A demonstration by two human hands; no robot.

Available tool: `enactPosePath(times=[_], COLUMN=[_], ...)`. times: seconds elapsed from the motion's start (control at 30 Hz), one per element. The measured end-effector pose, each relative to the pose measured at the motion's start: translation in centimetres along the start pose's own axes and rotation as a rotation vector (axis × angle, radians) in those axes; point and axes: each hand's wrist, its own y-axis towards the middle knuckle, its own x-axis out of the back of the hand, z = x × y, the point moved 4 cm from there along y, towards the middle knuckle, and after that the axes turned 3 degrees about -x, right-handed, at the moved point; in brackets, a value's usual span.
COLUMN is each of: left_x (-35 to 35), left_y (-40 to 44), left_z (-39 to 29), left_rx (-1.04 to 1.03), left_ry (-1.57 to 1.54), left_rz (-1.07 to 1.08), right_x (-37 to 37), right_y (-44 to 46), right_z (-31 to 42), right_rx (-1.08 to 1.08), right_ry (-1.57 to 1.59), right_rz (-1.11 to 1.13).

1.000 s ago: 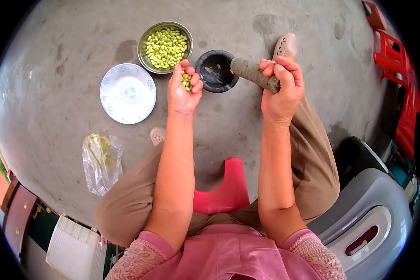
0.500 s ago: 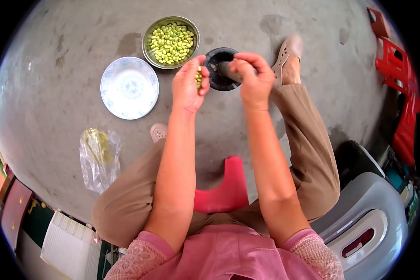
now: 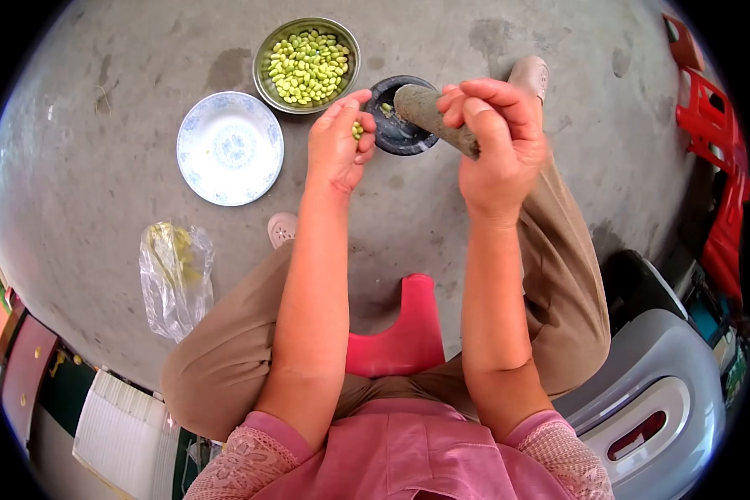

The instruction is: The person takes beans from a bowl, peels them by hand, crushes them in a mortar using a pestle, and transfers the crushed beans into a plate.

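Note:
My left hand [image 3: 339, 142] is cupped round several green beans [image 3: 357, 131], just left of a dark stone mortar [image 3: 404, 137]. A grey stone pestle [image 3: 437, 119] is gripped in my right hand [image 3: 502, 137], tilted, with its thick end over the mortar. Inside the mortar a green bean [image 3: 386, 108] shows at the left; the pestle hides part of the bowl. Behind my left hand stands a metal bowl [image 3: 259, 73] full of green beans. A white plate with a blue pattern [image 3: 232, 150] lies to the left of that hand.
A clear plastic bag [image 3: 175, 283] with something yellowish-green in it lies on the grey floor at the left. Between my legs is a red stool [image 3: 404, 333]. At the right are a grey plastic seat [image 3: 683, 367] and red plastic stools [image 3: 707, 117].
The pestle went down into the mortar, then came back up and to the right with my right hand. A bean now shows at the mortar's left side. My left hand still holds beans.

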Motion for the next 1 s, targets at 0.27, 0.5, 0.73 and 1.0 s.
enactPosePath(times=[0.27, 0.5, 0.73, 1.0], left_x=[0.5, 0.8, 0.8, 0.2], left_y=[0.4, 0.7, 0.2, -0.2], left_z=[0.2, -0.6, -1.2, -1.2], left_rx=[0.051, -0.1, -0.071, -0.066], left_ry=[-0.259, -0.375, -0.219, -0.091], left_rz=[-0.108, 0.021, -0.132, -0.032], right_x=[0.8, 0.3, 0.0, 0.5], right_y=[0.7, 1.0, 0.0, 1.1], right_z=[-6.6, 2.2, -7.0, -0.4], right_rx=[-0.175, 0.046, -0.171, -0.02], right_ry=[-0.056, 0.028, -0.192, -0.052], right_rz=[-0.03, 0.054, 0.072, 0.061])
